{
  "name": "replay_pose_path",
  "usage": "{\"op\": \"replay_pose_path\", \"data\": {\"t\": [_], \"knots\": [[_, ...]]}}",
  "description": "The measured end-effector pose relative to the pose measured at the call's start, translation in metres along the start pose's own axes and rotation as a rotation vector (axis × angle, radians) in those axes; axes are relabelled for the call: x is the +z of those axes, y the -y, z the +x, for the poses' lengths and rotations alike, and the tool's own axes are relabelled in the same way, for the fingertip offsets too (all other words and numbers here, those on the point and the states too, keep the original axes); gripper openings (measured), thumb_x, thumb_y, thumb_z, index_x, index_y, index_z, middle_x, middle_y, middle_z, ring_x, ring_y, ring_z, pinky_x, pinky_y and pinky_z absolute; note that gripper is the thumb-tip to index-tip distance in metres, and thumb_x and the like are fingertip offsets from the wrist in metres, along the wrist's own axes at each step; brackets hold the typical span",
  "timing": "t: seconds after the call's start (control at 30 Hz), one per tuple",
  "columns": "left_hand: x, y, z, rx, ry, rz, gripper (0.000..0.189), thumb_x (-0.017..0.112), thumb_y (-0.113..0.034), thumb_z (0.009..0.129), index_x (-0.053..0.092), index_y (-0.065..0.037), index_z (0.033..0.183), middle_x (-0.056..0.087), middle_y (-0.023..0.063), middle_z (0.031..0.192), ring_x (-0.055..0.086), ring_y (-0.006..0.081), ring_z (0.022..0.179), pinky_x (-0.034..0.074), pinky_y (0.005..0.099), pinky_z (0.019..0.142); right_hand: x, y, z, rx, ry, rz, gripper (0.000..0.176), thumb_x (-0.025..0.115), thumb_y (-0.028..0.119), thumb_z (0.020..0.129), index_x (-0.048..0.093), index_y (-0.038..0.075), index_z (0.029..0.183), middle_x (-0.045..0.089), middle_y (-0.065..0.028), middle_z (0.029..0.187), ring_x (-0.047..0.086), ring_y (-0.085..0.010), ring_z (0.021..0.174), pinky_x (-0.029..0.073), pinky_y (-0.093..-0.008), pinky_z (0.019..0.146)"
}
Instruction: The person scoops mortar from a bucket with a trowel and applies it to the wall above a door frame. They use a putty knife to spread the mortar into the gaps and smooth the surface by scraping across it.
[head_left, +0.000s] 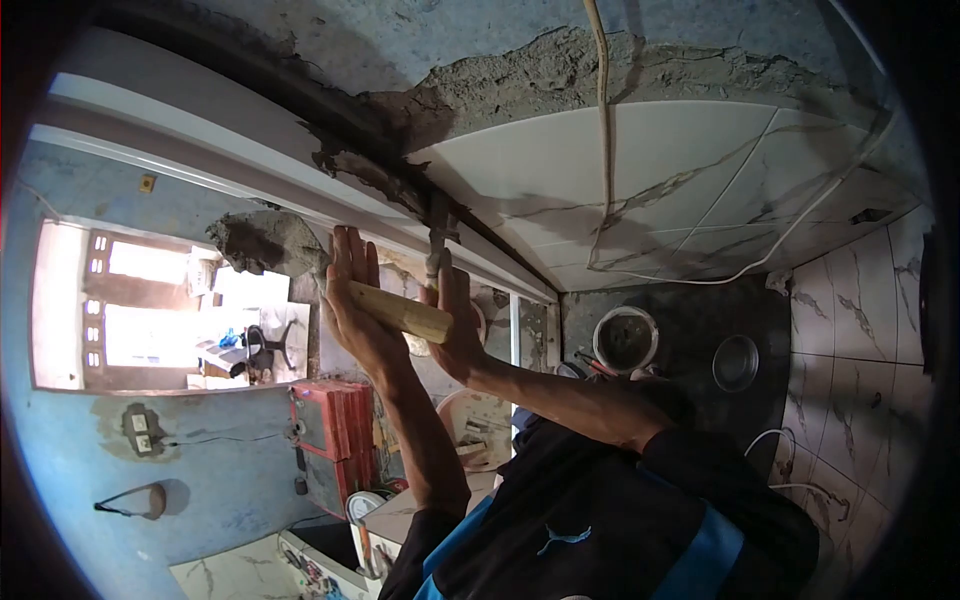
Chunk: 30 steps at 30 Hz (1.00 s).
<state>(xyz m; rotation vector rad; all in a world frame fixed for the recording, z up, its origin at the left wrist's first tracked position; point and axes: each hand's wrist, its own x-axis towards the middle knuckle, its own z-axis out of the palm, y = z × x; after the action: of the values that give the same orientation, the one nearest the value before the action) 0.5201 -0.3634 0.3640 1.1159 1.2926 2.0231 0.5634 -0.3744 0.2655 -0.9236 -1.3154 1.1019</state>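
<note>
My left hand (358, 310) grips a trowel by its wooden handle (405, 312). Grey wet mortar (265, 243) is heaped on the trowel's blade, out to the left. The butt of the handle overlaps my right hand (456, 325) in this view. Closed in my right hand is a narrow, mortar-smeared tool (437, 235), like a small putty knife; its grip is mostly hidden by the fingers. Its tip is at the dark gap between the white frame (240, 150) and the marble-patterned wall tiles (560, 180). Patchy mortar (370, 180) lines part of that gap.
A pale cable (604, 130) hangs across the tiles. On the dark floor stand a bucket of grey mix (626, 340) and a metal bowl (736, 363). Beyond the frame are a red cabinet (335, 425), a window (150, 305) and a blue wall (220, 480).
</note>
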Motion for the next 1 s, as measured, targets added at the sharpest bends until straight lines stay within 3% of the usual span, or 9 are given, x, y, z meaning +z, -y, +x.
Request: {"op": "replay_pose_path", "data": {"t": [0.27, 0.33, 0.5, 0.57, 0.63, 0.7, 0.73, 0.83, 1.0], "knots": [[0.005, 0.0, -0.002, 0.002, -0.017, 0.003, 0.05, 0.033, -0.025, 0.099, 0.038, 0.014, 0.13, 0.041, 0.0217, 0.138, 0.039, 0.0296, 0.13, 0.033, 0.0406, 0.109, -0.029, 0.002, 0.012, 0.065, 0.145, 0.068, 0.051, 0.047, 0.008, 0.093, 0.026, 0.001, 0.14, 0.045, -0.0191, 0.106, 0.05, -0.0303, 0.095, 0.044, -0.0392, 0.077], [0.008, 0.0, -0.003, 0.0, -0.026, 0.012, 0.05, 0.033, -0.025, 0.099, 0.039, 0.014, 0.13, 0.041, 0.0215, 0.138, 0.039, 0.0295, 0.13, 0.033, 0.0405, 0.109, -0.045, -0.005, 0.017, -0.107, 0.159, 0.024, 0.045, 0.051, 0.007, 0.091, 0.038, 0.0, 0.133, 0.049, -0.0169, 0.097, 0.053, -0.0287, 0.088, 0.044, -0.0365, 0.074], [0.008, 0.004, -0.002, 0.026, -0.028, 0.012, 0.05, 0.032, -0.024, 0.099, 0.038, 0.015, 0.129, 0.043, 0.0219, 0.136, 0.04, 0.0291, 0.129, 0.035, 0.0409, 0.108, -0.079, -0.01, 0.026, -0.034, 0.224, 0.136, 0.037, 0.058, 0.013, 0.09, 0.05, 0.0, 0.123, 0.054, -0.0134, 0.092, 0.056, -0.0209, 0.082, 0.047, -0.0317, 0.074], [0.009, 0.002, -0.002, 0.034, -0.024, 0.03, 0.05, 0.03, -0.024, 0.099, 0.037, 0.015, 0.13, 0.043, 0.0225, 0.136, 0.041, 0.0291, 0.129, 0.035, 0.0413, 0.108, -0.099, -0.009, 0.034, -0.122, 0.32, 0.021, 0.036, 0.058, 0.013, 0.09, 0.052, 0.0, 0.122, 0.055, -0.0116, 0.089, 0.055, -0.019, 0.08, 0.047, -0.0315, 0.073], [0.01, 0.002, -0.003, 0.039, -0.029, 0.037, 0.05, 0.029, -0.023, 0.099, 0.037, 0.015, 0.129, 0.043, 0.023, 0.136, 0.041, 0.0296, 0.128, 0.035, 0.0414, 0.108, -0.122, 0.0, 0.032, -0.069, 0.378, 0.018, 0.036, 0.057, 0.018, 0.091, 0.053, 0.0, 0.122, 0.056, -0.0084, 0.086, 0.056, -0.0163, 0.079, 0.047, -0.0302, 0.072], [0.01, 0.003, -0.001, 0.037, -0.026, 0.049, 0.05, 0.029, -0.024, 0.099, 0.035, 0.015, 0.129, 0.041, 0.0249, 0.136, 0.039, 0.0319, 0.129, 0.034, 0.0431, 0.108, -0.139, 0.007, 0.037, 0.123, 0.383, 0.041, 0.039, 0.055, 0.025, 0.092, 0.053, -0.001, 0.122, 0.056, -0.0056, 0.08, 0.057, -0.0141, 0.069, 0.047, -0.0288, 0.062], [0.008, 0.002, -0.001, 0.033, -0.027, 0.064, 0.051, 0.028, -0.026, 0.099, 0.032, 0.015, 0.129, 0.039, 0.0267, 0.136, 0.037, 0.0342, 0.13, 0.033, 0.0448, 0.109, -0.148, 0.03, 0.044, 0.319, 0.361, 0.063, 0.037, 0.051, 0.029, 0.093, 0.056, -0.001, 0.115, 0.055, -0.0045, 0.073, 0.054, -0.0116, 0.057, 0.043, -0.0266, 0.048], [0.009, 0.001, -0.001, 0.022, -0.024, 0.035, 0.051, 0.028, -0.026, 0.099, 0.032, 0.015, 0.129, 0.039, 0.0267, 0.136, 0.037, 0.0344, 0.13, 0.031, 0.0456, 0.109, -0.165, 0.016, 0.076, 0.467, 0.477, -0.026, 0.032, 0.05, 0.024, 0.09, 0.059, -0.001, 0.108, 0.057, -0.0069, 0.071, 0.055, -0.0133, 0.05, 0.043, -0.0273, 0.038], [0.008, 0.002, -0.001, 0.016, -0.034, 0.001, 0.05, 0.028, -0.024, 0.099, 0.038, 0.015, 0.13, 0.042, 0.023, 0.137, 0.039, 0.0303, 0.13, 0.033, 0.0414, 0.108, -0.161, 0.016, 0.128, 0.659, 0.609, -0.072, 0.031, 0.05, 0.016, 0.086, 0.057, -0.011, 0.1, 0.063, -0.0164, 0.077, 0.066, -0.0237, 0.057, 0.053, -0.0318, 0.037]]}}
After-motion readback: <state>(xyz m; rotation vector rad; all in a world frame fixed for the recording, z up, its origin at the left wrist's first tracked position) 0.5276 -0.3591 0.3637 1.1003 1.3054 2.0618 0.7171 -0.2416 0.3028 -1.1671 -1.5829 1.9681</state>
